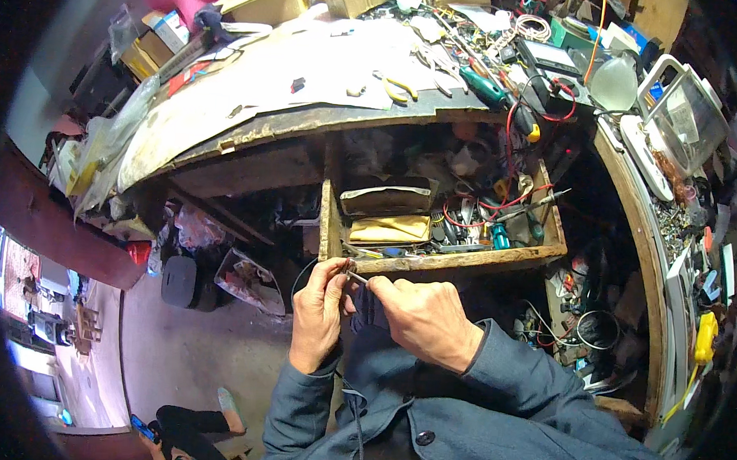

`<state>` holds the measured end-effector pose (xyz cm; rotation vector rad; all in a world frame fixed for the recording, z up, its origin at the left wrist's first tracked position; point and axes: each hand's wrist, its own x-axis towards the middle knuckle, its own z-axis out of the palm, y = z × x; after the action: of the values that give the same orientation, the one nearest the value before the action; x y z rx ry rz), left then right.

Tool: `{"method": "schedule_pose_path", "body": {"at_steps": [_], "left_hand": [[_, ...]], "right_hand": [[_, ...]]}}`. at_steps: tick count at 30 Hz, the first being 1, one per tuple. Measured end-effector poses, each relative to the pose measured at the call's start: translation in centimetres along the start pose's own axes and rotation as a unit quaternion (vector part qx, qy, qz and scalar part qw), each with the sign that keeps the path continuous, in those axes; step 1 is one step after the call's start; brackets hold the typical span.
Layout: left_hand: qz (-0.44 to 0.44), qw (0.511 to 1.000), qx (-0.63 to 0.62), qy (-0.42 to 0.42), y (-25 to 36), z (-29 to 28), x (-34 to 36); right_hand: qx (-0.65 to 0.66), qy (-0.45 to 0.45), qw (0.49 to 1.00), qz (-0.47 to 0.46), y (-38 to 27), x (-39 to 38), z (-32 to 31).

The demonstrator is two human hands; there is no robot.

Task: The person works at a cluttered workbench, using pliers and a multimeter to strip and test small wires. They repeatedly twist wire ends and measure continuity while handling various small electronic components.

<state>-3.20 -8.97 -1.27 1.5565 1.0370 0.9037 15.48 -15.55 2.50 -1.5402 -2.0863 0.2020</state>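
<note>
Both hands meet in front of the open wooden drawer (457, 263), just over its near edge. My left hand (320, 310) is closed, its thumb and fingers pinching a small dark piece too small to name. A thin metal rod (356, 276) runs from that piece to my right hand (430, 315), whose thumb and forefinger are closed on it. The rest of the rod is hidden in my fist. Inside the drawer lie a yellow packet (390, 229), a brown case (386, 199), a teal-handled tool (500, 235) and red test leads (467, 222).
Above the drawer, the white-covered bench top (310, 63) holds yellow-handled pliers (401, 87), a green screwdriver (482, 85) and a black meter (552, 65). A cluttered side shelf (651, 267) stands right. At lower left, a seated person (191, 436) holds a phone.
</note>
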Motion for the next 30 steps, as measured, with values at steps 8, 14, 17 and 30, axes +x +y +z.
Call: {"method": "schedule_pose_path", "body": {"at_steps": [8,14,17,30], "left_hand": [[0.191,0.939,0.277,0.066,1.1,0.6,0.1],[0.194,0.898,0.388,0.071,1.9,0.6,-0.1],[0.253,0.860,0.437,0.075,1.4,0.4,0.7],[0.233,0.915,0.286,0.163,-1.4,1.5,1.0]], "right_hand": [[-0.011,0.012,1.000,-0.010,0.0,0.4,0.8],[-0.015,0.004,1.000,-0.007,-0.1,0.5,0.3],[-0.021,0.007,1.000,0.001,-0.4,0.8,0.1],[-0.029,0.016,0.999,-0.011,0.0,1.6,1.0]]}}
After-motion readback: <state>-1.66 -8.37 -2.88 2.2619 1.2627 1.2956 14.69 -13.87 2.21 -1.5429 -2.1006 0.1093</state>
